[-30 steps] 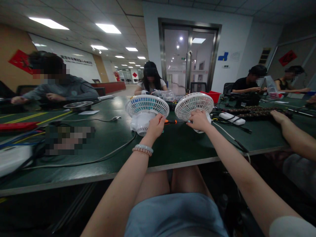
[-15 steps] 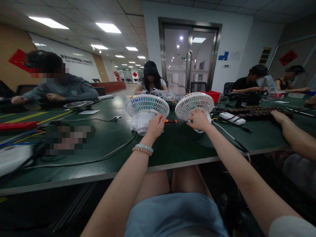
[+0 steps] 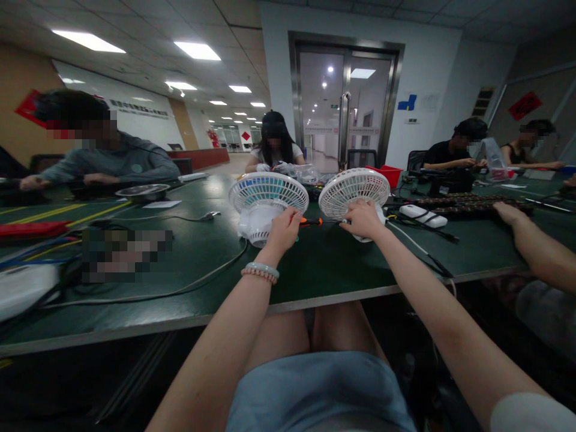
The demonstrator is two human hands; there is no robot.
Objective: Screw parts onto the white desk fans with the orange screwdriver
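A white caged fan (image 3: 254,219) stands on the green table in front of me, blades turned away. To its right is a second white fan (image 3: 335,197), its grille tilted. Beside the first fan's motor housing, my left hand (image 3: 284,228) is closed around a screwdriver (image 3: 314,222) with an orange and black handle. The shaft points right, towards the second fan; its tip is near my right fingers. My right hand (image 3: 363,218) is curled against the second fan's back, gripping it around the hub. What exactly lies under those fingers is hidden.
A pale cable (image 3: 198,280) crosses the table at left, near a red bar (image 3: 36,229) and a white device (image 3: 27,288). At right lie a white power adapter (image 3: 423,216) and dark strips (image 3: 470,205). Several people sit around; a neighbour's arm (image 3: 535,240) reaches in from the right.
My hands, the screwdriver and both fans look the same. The person at the left has shifted slightly to the left.
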